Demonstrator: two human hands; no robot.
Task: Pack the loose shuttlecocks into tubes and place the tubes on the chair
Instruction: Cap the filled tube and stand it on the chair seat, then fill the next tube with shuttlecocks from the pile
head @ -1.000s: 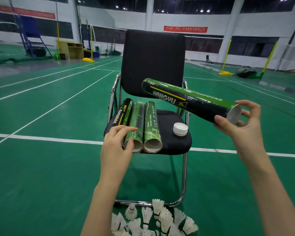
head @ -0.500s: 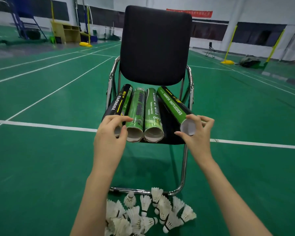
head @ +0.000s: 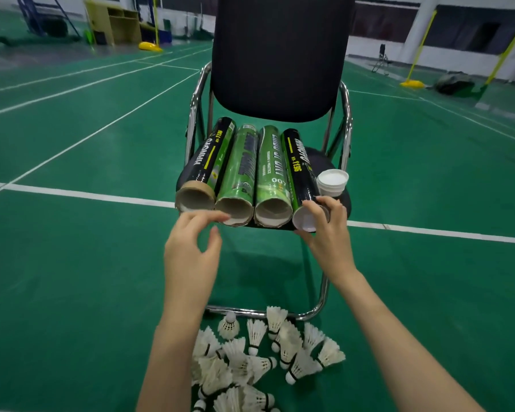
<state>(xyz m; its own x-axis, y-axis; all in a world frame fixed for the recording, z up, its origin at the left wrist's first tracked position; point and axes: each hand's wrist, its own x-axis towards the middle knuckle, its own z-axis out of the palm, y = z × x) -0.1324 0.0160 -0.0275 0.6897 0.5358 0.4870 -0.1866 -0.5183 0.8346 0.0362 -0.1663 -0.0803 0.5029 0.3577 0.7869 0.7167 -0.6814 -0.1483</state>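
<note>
Two bare hands work at the front edge of the seat. The right hand (head: 324,230) has its fingers (head: 321,203) curled around the near, white-capped end of a black cardboard shuttlecock tube with yellow lettering (head: 299,171), thumb below the cap. Just beyond those fingers a small stack of white plastic caps (head: 333,182) sits on the seat, close beside that tube.

The left hand (head: 191,251) holds nothing; its fingers (head: 208,217) are loosely spread, tips just in front of the open mouths of another black tube (head: 208,165) and a green tube (head: 241,171). A second green tube (head: 272,173) lies between that one and the held tube, all four side by side on the black padded chair with a chrome frame (head: 280,55).

Below both wrists, a heap of loose white feather shuttlecocks (head: 259,361) lies on the green court floor (head: 72,278) by the chair's foot rail.
</note>
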